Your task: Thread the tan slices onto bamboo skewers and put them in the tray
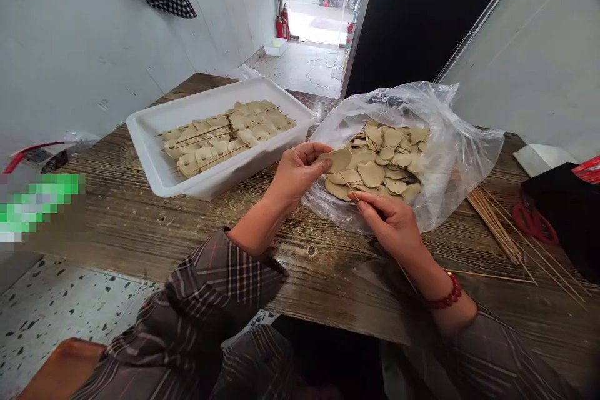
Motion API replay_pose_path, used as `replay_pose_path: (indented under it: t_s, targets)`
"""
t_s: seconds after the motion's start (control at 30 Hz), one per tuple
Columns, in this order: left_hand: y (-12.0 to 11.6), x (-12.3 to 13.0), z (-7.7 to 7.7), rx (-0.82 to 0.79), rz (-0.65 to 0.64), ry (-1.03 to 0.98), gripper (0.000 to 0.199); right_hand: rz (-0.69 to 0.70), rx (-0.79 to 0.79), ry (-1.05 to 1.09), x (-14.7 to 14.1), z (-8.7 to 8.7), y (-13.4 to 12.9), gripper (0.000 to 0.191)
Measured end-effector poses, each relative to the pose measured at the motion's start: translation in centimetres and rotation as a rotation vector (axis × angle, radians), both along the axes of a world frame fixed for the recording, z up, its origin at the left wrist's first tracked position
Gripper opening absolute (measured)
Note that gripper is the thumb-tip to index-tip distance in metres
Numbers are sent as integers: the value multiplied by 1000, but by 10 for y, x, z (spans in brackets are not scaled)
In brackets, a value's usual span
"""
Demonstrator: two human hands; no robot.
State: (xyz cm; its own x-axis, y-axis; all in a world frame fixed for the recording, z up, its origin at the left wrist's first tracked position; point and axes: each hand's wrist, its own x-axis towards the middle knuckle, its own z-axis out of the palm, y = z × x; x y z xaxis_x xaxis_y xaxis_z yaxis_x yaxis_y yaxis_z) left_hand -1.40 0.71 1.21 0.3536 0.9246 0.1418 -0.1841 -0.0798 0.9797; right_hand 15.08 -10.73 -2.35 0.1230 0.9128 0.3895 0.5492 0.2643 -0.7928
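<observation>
Between the thumb and fingers of my left hand (300,172) is a flat, beige-green slice (338,161), rounded in outline. My right hand (391,219) pinches a thin wooden skewer (352,190), its upper end close below the slice; whether they touch I cannot tell. Both hands are over the near left edge of an open clear plastic bag (450,156), where many similar loose slices (372,172) are heaped. To the left stands a white tray (154,169) holding rows of slices threaded on skewers (210,144).
A bundle of bare skewers (497,225) lies on the wooden table (187,237) at the right, with a few strewn singly. Beyond them are red-handled scissors (534,222) and a black container (557,200). Past the table, a doorway (314,25) opens outside, with red fire extinguishers (282,25) beside it.
</observation>
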Motion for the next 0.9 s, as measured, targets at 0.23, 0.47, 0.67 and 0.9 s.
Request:
replay_pose_path:
  t_s: [0.23,0.47,0.67,0.9]
  targets:
    - [-3,2,0,-6,11,2,18,-3,-23,7,1,0,1,26]
    - [-3,1,-3,72,49,101,14,-10,-23,-7,0,-3,3,26]
    - [-6,3,-4,68,9,113,15,-24,-26,-12,-1,-3,5,26]
    - [-8,6,-7,-75,5,1,17,-29,58,-46,-1,-3,5,25]
